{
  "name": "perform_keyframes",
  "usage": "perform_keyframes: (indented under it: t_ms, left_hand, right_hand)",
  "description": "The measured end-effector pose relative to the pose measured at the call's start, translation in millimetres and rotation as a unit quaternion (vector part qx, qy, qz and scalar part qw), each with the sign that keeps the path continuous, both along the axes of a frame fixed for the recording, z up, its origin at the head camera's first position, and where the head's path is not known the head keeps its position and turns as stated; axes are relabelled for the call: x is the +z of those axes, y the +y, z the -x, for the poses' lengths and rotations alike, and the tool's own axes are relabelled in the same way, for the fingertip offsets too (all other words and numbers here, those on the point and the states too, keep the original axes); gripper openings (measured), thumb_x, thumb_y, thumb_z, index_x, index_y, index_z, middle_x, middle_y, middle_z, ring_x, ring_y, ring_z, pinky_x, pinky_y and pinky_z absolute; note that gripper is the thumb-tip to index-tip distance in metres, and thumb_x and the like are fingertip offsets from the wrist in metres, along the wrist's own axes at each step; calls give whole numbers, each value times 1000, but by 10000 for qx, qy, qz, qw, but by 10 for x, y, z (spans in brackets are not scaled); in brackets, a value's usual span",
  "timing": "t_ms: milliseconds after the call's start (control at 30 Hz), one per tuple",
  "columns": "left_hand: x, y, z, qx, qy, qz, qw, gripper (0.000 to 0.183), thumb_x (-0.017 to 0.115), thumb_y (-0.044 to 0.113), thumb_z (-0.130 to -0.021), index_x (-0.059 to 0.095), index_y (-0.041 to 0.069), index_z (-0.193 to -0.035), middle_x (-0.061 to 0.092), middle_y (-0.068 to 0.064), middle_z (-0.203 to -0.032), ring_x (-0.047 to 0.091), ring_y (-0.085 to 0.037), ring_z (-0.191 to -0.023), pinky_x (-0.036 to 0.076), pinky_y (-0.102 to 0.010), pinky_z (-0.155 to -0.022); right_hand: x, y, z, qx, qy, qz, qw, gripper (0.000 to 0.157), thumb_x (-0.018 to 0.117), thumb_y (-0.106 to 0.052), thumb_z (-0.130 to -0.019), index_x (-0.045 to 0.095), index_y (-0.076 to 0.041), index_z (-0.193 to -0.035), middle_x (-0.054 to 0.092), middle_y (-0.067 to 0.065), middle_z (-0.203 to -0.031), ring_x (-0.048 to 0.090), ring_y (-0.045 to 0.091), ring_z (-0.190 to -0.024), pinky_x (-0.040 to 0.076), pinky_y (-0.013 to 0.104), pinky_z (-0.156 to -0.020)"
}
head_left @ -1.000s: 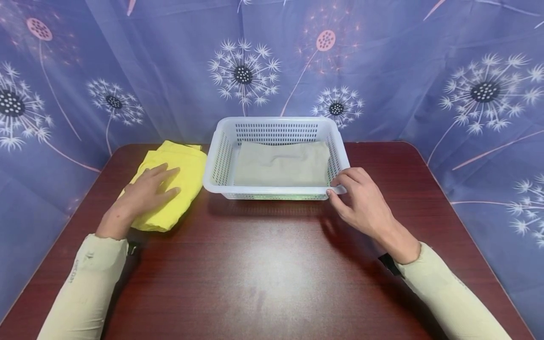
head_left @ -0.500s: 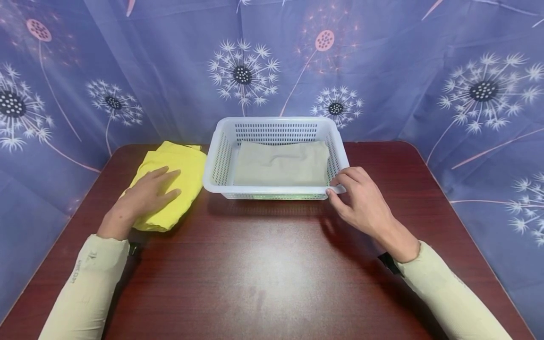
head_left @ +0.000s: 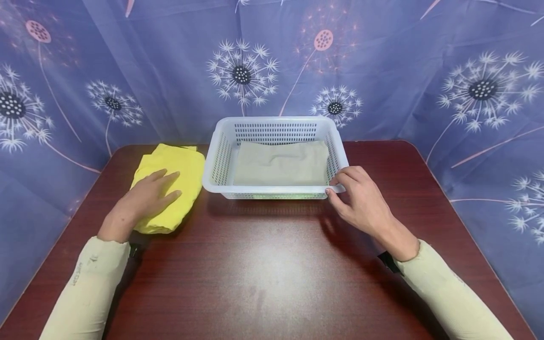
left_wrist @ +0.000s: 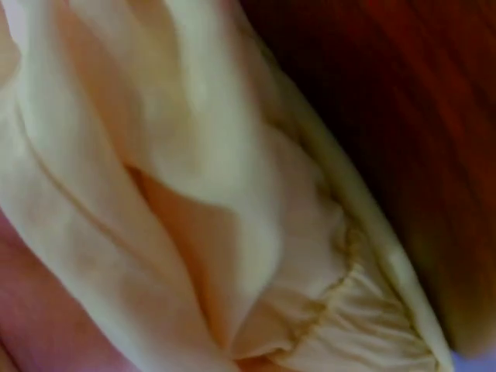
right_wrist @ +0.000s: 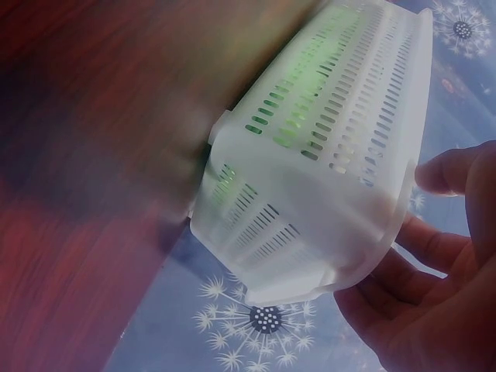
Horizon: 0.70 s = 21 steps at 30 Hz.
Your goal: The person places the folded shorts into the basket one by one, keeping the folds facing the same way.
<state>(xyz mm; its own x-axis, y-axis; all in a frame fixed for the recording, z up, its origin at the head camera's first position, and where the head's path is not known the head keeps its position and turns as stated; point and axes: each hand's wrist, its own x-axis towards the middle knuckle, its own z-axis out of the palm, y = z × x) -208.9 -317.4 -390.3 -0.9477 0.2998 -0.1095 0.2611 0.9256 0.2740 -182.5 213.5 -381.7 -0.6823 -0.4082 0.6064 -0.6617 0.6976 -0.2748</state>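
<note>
A folded yellow cloth (head_left: pixel 187 172) lies at the left of the table, beside the basket. My left hand (head_left: pixel 142 200) rests on it, fingers spread and loosely extended. Fabric folds (left_wrist: pixel 225 132), pale and blurred, fill most of the left wrist view. At the near right corner of a white plastic basket (head_left: pixel 272 190), my right hand (head_left: pixel 363 203) pinches the rim between thumb and fingers. The right wrist view has the thumb on one side of that rim and fingers on the other. Inside the basket lies a folded grey-beige cloth (head_left: pixel 282 167). Something green shows through the basket's slotted wall.
The dark red-brown wooden table (head_left: pixel 263 269) extends in front of the basket and to its right. A blue curtain (head_left: pixel 170 71) with dandelion prints hangs close behind the table and along both sides.
The yellow cloth has shifted slightly toward me and to the left under my left hand. My right hand and the basket look the same.
</note>
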Motion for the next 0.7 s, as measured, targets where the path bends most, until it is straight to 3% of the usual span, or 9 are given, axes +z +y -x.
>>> perform_keyframes:
  t_ms: [267,533,700]
  left_hand:
    - [11,10,-40,5,-73,7,10000,70,51,42,-111,32,1,-164,26,-37,-166,25,-56,-153,24,-72,-120]
    - [10,21,-115,-152,218,-494,9984,48,60,27,-108,47,3,-148,50,-24,-152,52,-47,-134,41,-64,-111]
    - [37,35,-174,-106,32,-551,9984,44,58,24,-107,51,5,-146,46,-25,-155,54,-45,-131,41,-63,-111]
  right_hand:
    - [1,-5,0,13,0,6,10000,10,75,-12,-90,70,-4,-92,69,12,-101,58,32,-99,47,44,-87]
    - [-3,1,6,65,44,19,10000,11,75,-12,-90,70,-3,-93,68,12,-100,58,33,-97,47,44,-87]
    - [-4,1,4,39,41,17,10000,11,75,-13,-90,70,-3,-92,68,12,-100,58,33,-98,47,45,-87]
